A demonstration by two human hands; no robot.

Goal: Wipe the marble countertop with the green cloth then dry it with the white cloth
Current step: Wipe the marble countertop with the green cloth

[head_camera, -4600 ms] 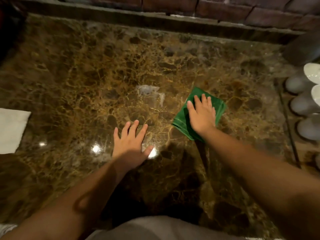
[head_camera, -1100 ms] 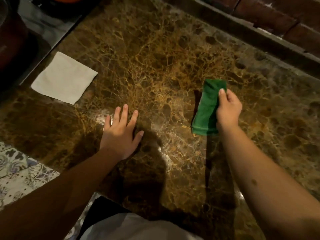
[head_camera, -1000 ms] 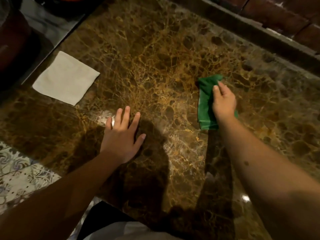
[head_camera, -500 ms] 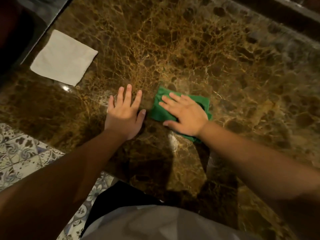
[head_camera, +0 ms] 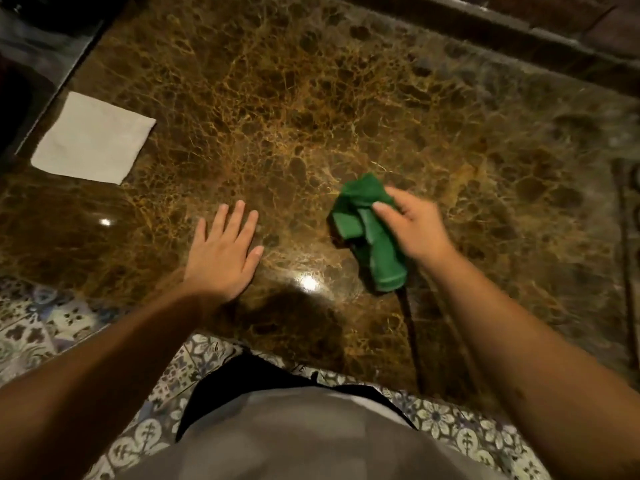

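The brown veined marble countertop (head_camera: 311,109) fills most of the view. My right hand (head_camera: 412,225) pinches the green cloth (head_camera: 372,237), which is bunched and hangs lifted, its lower end dangling just over the stone. My left hand (head_camera: 223,252) lies flat on the marble with fingers spread, to the left of the cloth and apart from it. The white cloth (head_camera: 91,140) lies folded flat near the counter's left edge, untouched.
A dark raised ledge (head_camera: 519,46) runs along the far right side of the counter. A dark surface (head_camera: 31,64) borders the counter at the left. Patterned floor tiles (head_camera: 45,327) show below the near edge, beside my torso.
Half a second ago my right hand pressed the green cloth flat beside my left hand. Now it has gathered the cloth, lifted it and shifted right. My left hand stays planted.
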